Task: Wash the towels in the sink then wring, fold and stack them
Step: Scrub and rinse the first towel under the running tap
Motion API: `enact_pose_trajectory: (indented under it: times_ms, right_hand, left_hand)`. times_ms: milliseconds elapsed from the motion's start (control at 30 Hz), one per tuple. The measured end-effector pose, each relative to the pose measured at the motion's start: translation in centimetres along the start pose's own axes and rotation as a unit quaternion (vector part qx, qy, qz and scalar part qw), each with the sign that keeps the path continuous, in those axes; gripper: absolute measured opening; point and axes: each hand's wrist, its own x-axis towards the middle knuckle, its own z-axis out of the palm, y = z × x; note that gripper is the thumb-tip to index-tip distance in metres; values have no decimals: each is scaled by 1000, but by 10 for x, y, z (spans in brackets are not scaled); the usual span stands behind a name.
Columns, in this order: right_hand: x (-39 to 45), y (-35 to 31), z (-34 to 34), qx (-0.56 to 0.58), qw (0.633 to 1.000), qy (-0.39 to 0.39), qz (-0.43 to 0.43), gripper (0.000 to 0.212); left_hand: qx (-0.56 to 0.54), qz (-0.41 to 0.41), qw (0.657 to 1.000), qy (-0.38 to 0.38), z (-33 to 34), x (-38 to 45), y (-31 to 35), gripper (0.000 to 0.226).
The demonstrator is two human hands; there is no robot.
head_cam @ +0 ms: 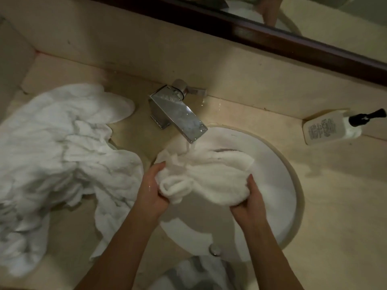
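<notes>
A white towel [209, 176] is bunched up over the round white sink [278, 185]. Water runs from the chrome faucet [178, 114] onto its upper edge. My left hand [152, 189] grips the towel's rolled left end. My right hand [251, 197] clutches its right side from below. A large heap of crumpled white towels [56, 155] lies on the counter to the left of the sink, one end trailing toward the front edge.
A white soap bottle [333, 128] with a black pump lies on its side at the back right of the beige counter [335, 216]. A dark-framed mirror [293, 45] runs along the wall behind. The sink drain [215, 250] shows near the front.
</notes>
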Motion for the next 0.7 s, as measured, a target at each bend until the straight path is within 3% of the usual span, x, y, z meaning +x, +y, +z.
enact_pose_trajectory:
  times_ms: [100, 133, 200, 233, 300, 400, 467, 533, 633, 700]
  right_hand:
    - [-12, -30, 0, -46, 995, -29, -84, 24]
    - [-17, -35, 7, -10, 995, -55, -86, 24]
    - [-30, -38, 22, -22, 990, -93, -106, 48]
    - [-32, -35, 30, -41, 991, -94, -87, 53]
    - [-26, -21, 35, -106, 989, -78, -63, 38]
    - [-11, -17, 25, -116, 986, -46, -108, 28]
    - [-5, -21, 23, -103, 988, -95, -71, 29]
    - [-9, -18, 33, -136, 983, -124, 2, 38]
    - [-1, 3, 50, -241, 962, -83, 94, 52]
    - [9, 24, 64, -274, 956, -13, 108, 38]
  left_hand:
    - [-5, 26, 999, 33, 8, 15, -12, 29]
    - [14, 18, 999, 38, 13, 22, -18, 27]
    - [65, -8, 997, 36, 20, 30, -22, 28]
    - [79, -15, 996, 32, 22, 35, -22, 28]
    - [72, -26, 997, 28, 21, 40, -14, 25]
    - [56, 5, 997, 45, 20, 45, -8, 24]
    - [75, 25, 994, 81, 16, 52, -12, 25]
    - [85, 11, 992, 91, 14, 52, -17, 45]
    - [60, 15, 997, 36, 23, 51, -27, 73]
    - [136, 57, 988, 50, 35, 55, -25, 70]
